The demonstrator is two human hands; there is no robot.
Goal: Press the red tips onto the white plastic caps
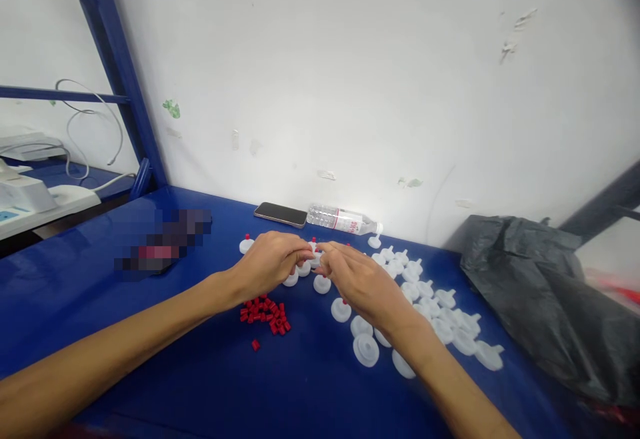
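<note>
Above blue table [300,379], hands [318,257] pinching white piece [315,261]

Small red caps [265,312] lie heaped beside white lids [366,349].

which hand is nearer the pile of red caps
Left. The left hand is just beyond the red caps, on their far side; the right hand is farther off, to their right.
</note>
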